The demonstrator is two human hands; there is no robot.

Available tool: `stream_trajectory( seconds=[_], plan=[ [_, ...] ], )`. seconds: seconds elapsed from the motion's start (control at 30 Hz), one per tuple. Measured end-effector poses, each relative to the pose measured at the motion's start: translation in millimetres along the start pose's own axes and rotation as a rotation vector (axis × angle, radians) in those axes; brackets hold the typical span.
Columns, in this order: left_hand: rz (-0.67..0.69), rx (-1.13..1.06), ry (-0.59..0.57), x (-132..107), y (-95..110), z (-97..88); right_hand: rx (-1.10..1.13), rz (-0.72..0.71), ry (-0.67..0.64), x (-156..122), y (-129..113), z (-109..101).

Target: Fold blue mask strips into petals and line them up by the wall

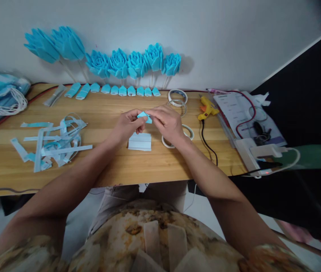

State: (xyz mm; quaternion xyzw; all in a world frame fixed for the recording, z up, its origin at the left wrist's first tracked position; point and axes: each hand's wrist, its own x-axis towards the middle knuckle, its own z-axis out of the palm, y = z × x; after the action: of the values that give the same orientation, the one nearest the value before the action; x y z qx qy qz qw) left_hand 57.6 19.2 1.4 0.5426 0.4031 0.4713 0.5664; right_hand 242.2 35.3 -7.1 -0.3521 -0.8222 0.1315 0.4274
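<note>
Both hands (151, 122) pinch a blue folded piece (144, 116).

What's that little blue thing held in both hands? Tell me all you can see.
The small blue piece is light blue, thin, folded into a pointed shape; paper or cloth, I cannot tell. The left hand and right hand pinch it from either side, above a pale flat stack on the wooden table.
</note>
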Motion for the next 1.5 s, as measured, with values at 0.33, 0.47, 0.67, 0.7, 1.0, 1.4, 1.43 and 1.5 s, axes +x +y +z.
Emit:
stream_trajectory(
  seconds=[0.33, 0.47, 0.67, 0.7, 1.0, 1.4, 1.43, 1.5],
  plan=[
    [-0.001, -0.036, 0.002, 1, -2, -0.3, -0.001, 0.023, -0.037, -1, 1, 1],
    [0.006, -0.071, -0.009, 0, -2, -0.6, 0.0, 0.032, -0.039, 0, 0, 0],
    [-0.024, -0.037, 0.041, 0, 1, -0.4, 0.14, 0.129, 0.007, 1, -5, 2],
    [-0.023, -0.034, 0.05, 0, 2, -0.5, 0.223, 0.203, 0.023, 1, -5, 3],
    [0.04, 0.003, 0.092, 1, 1, -2.0, 0.687, 0.594, 0.012, 6, -10, 2],
    [0.038, 0.035, 0.089, 2, -2, -1.2, 0.476, 0.507, 0.039, 7, -13, 4],
    [0.041, 0.034, 0.089, 2, -2, -1.2, 0.465, 0.501, 0.04, 7, -13, 3],
    [0.045, 0.034, 0.085, 2, -2, -1.3, 0.441, 0.488, 0.04, 7, -13, 3]
  ],
)
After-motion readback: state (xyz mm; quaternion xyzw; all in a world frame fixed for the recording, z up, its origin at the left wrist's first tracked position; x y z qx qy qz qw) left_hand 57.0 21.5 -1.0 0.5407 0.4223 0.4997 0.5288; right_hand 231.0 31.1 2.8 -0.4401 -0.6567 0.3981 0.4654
